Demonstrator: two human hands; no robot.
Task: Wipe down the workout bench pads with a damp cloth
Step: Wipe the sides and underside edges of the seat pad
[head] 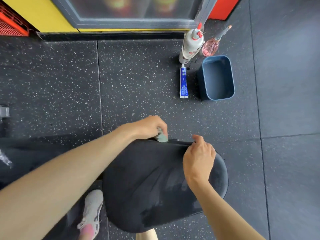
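Left hand (149, 126) clutches the cloth (161, 136) at the far edge of the bench pad (152, 179); right hand (199, 158) grips that edge.

Black bench pad (155, 184), grey-green cloth (161, 137), white-speckled floor (135, 78), blue bin (217, 78).

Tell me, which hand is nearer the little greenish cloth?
Left. The left hand grips the cloth at the far edge of the bench pad; the right hand holds that edge further right, apart from the cloth.
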